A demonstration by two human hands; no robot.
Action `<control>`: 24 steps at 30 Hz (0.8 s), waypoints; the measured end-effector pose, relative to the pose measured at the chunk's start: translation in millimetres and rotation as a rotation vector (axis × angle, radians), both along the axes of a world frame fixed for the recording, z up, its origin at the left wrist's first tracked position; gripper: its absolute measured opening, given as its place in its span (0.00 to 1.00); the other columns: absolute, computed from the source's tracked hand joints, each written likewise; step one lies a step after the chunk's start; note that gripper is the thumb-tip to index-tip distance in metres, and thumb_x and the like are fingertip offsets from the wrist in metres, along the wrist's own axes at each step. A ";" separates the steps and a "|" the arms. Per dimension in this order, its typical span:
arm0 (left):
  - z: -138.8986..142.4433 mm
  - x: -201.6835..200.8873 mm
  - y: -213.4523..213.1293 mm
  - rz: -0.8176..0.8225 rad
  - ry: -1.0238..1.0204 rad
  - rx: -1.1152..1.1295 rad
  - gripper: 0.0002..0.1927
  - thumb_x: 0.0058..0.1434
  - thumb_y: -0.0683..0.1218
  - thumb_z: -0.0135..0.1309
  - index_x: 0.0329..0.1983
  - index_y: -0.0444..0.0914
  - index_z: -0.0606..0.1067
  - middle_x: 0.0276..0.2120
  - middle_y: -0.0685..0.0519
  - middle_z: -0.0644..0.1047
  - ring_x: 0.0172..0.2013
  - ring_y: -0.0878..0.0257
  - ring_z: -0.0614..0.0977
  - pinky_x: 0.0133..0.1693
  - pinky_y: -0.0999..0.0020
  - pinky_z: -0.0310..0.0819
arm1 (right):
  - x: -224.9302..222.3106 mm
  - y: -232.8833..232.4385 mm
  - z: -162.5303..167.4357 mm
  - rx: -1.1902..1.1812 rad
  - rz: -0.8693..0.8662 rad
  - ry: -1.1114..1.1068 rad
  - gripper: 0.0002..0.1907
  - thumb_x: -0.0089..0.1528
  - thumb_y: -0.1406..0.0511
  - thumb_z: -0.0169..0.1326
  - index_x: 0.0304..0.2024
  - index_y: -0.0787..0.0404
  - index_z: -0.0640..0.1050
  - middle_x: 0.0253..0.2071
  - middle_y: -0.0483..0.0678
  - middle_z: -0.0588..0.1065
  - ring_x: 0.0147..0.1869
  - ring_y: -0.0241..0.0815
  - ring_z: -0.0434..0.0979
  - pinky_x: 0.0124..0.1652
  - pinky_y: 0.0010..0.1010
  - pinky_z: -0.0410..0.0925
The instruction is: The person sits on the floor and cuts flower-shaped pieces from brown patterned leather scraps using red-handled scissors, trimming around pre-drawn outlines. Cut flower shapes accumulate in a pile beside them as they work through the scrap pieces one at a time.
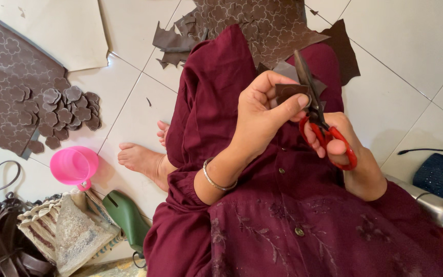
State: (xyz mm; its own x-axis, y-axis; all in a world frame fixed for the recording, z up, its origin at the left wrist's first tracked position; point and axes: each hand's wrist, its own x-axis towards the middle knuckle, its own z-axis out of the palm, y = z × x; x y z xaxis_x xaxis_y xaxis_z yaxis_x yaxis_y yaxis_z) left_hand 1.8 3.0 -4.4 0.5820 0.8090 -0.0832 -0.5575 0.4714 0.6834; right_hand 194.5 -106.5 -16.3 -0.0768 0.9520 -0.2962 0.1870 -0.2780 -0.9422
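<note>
While the person sits on the white tiled floor (411,46) in a dark red dress (283,220), both hands are busy in the middle of the frame. The left hand (262,115) pinches a small brown piece (289,92) between its thumb and fingers. The right hand (352,159) has its fingers through the red loops of the scissors (319,110) and is closed around them. The dark blades point up and touch the brown piece. I cannot tell if the blades are apart or together.

A big brown sheet with flower shapes (267,25) lies on the lap and floor at the top middle. Another brown sheet (6,87) lies at the upper left, with a pile of cut flower shapes (70,110) just beside it. A pink cup (73,165) stands on the floor at the left, near a bare foot (142,159). A shiny metal bottle (431,202) lies at the lower right.
</note>
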 end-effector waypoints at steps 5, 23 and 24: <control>0.3 0.5 4.5 0.005 -0.063 0.094 0.05 0.71 0.36 0.58 0.47 0.31 0.74 0.36 0.53 0.79 0.39 0.72 0.79 0.43 0.76 0.76 | 6.3 8.0 9.8 0.171 0.038 -0.189 0.57 0.46 0.21 0.37 0.43 0.64 0.75 0.26 0.43 0.68 0.27 0.32 0.68 0.28 0.24 0.62; 37.2 -20.6 15.5 0.146 0.561 0.723 0.06 0.64 0.42 0.61 0.33 0.34 0.77 0.26 0.54 0.73 0.26 0.67 0.73 0.29 0.71 0.65 | 2.1 23.2 44.7 0.196 0.238 -0.219 0.56 0.50 0.22 0.37 0.49 0.63 0.75 0.32 0.44 0.69 0.33 0.34 0.69 0.33 0.27 0.65; 38.2 -21.1 14.8 0.150 0.565 0.727 0.06 0.63 0.42 0.61 0.33 0.34 0.78 0.26 0.54 0.73 0.25 0.68 0.73 0.29 0.71 0.65 | 2.5 23.1 44.5 0.194 0.245 -0.224 0.56 0.50 0.22 0.36 0.48 0.63 0.75 0.31 0.43 0.69 0.32 0.34 0.69 0.33 0.27 0.64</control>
State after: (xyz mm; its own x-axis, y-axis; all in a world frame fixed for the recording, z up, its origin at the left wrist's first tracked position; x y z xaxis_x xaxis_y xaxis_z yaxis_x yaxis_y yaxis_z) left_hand -19.3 17.8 33.8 0.4943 0.8371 0.2343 -0.0733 -0.2285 0.9708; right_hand 197.0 -83.4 28.1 -0.2631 0.9533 -0.1481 0.4336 -0.0203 -0.9009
